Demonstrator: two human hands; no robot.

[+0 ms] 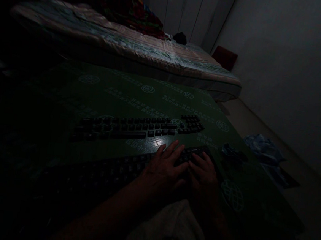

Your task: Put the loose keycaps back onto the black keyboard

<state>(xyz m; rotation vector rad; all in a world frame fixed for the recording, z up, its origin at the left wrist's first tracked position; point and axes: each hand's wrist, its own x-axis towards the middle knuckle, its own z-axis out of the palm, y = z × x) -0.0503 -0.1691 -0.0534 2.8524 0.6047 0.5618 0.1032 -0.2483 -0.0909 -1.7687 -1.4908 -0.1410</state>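
Observation:
A dark computer keyboard point(109, 173) lies slantwise across the near part of the green table, its left end lost in shadow. Over its right part rests my left hand point(165, 170), back up, with fingers stretched and a little apart toward the far edge. My right hand point(204, 176) lies beside it at the keyboard's right end, fingers extended on the keys. The two thumbs come close together; whether anything small is under them is too dark to tell. Beyond the keyboard, loose black keycaps point(139, 126) stand in rows on the table, laid out like a keyboard.
The green table point(119, 79) bears pale printed globes and lettering. Dark crumpled cloth point(233, 152) lies near its right side. A bed point(122, 51) stands behind, with a red patterned blanket point(131, 12). More cloth point(263, 146) lies on the floor by the wall point(292, 65).

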